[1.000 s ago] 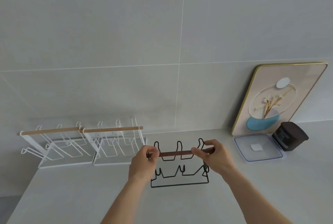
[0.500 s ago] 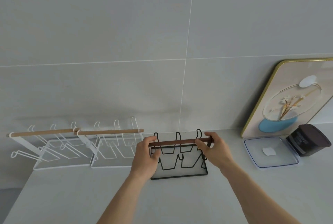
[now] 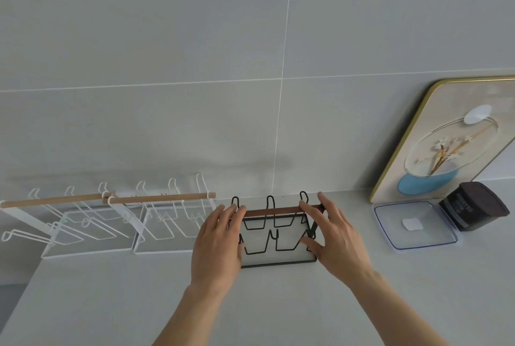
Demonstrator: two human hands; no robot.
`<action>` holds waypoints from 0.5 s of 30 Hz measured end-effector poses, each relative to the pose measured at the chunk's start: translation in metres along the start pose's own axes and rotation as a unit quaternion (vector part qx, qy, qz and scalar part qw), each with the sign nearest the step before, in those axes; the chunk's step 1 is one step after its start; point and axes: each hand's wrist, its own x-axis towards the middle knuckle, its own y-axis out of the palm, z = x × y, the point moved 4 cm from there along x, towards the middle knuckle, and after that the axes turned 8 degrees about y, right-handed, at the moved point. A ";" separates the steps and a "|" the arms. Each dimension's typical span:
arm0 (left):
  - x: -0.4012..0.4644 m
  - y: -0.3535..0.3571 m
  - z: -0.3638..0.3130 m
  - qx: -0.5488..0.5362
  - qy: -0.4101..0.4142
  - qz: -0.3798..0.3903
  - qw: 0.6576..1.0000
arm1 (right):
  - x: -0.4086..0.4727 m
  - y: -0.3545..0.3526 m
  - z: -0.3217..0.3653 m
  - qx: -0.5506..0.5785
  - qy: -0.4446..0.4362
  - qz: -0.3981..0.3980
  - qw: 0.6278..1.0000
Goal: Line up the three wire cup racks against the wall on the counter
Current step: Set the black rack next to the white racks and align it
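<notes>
one black wire rack stands on the bench at the wall, right of two white racks. the left hand and right hand rest at its ends, fingers spread; their grip seems loose, perhaps just touching. one tray and one dark container sit further right.

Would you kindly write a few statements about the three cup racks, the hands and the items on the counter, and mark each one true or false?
1. Two racks are white and one is black. True: the two white racks stand left of the black rack.
2. Both hands are at the black rack. True: the left hand and the right hand flank it.
3. The black rack has a pale wooden bar. False: its bar is dark brown.
4. The dark jar stands left of the racks. False: it is to their right, beside a clear lid.
</notes>
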 end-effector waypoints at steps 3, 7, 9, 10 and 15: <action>0.009 -0.004 0.001 0.045 0.014 -0.011 0.999 | 0.010 -0.001 0.000 -0.001 -0.003 -0.012 1.000; 0.025 -0.008 0.002 0.094 0.025 -0.003 0.995 | 0.023 -0.005 0.006 -0.014 0.004 -0.023 1.000; 0.033 -0.009 0.003 0.110 0.027 0.004 0.994 | 0.029 -0.006 0.009 -0.016 0.007 -0.026 1.000; 0.037 -0.010 0.005 0.115 0.028 0.006 0.993 | 0.032 -0.007 0.010 -0.016 0.009 -0.025 1.000; 0.055 -0.010 0.013 0.133 0.037 0.001 0.990 | 0.045 -0.009 0.017 -0.004 0.023 -0.023 0.999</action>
